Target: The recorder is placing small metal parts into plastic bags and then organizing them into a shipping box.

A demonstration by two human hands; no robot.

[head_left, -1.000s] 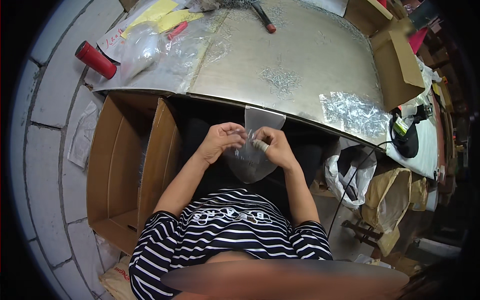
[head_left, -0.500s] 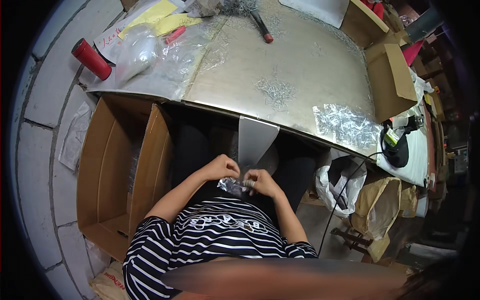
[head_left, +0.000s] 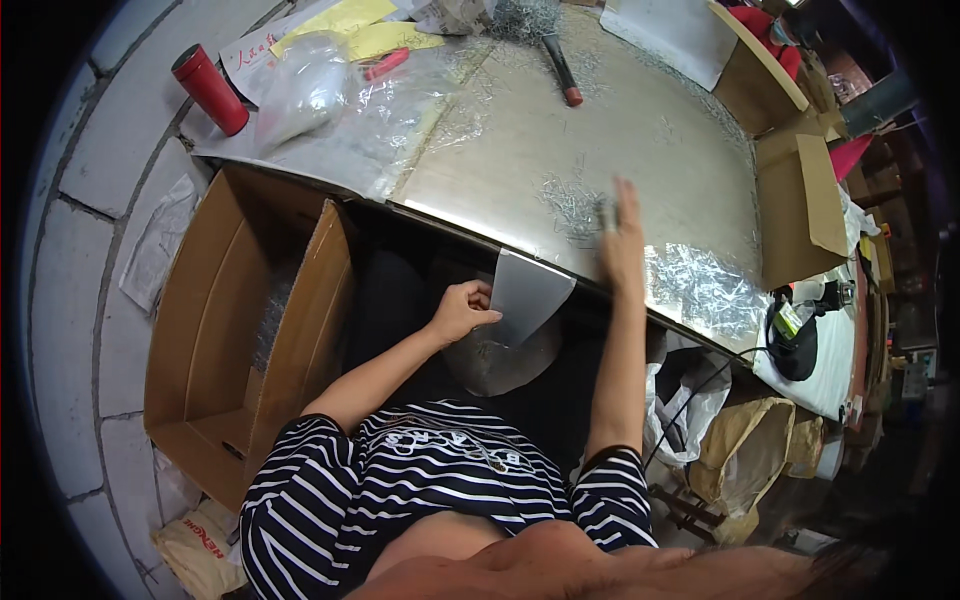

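The pile of metal bits (head_left: 568,207) lies on the counter (head_left: 480,170), just left of the right hand (head_left: 620,250), the nearer one. The pile shows no clear long axis. The right grip is wide, blurred, fingers extended toward the counter's far side; contact cannot be determined. The left hand (head_left: 463,311) is beside the grey sheet (head_left: 532,295), grip narrow; whether it pinches anything cannot be determined.

Silvery metal pieces (head_left: 566,205), loosely heaped, on tabletop (head_left: 490,185)
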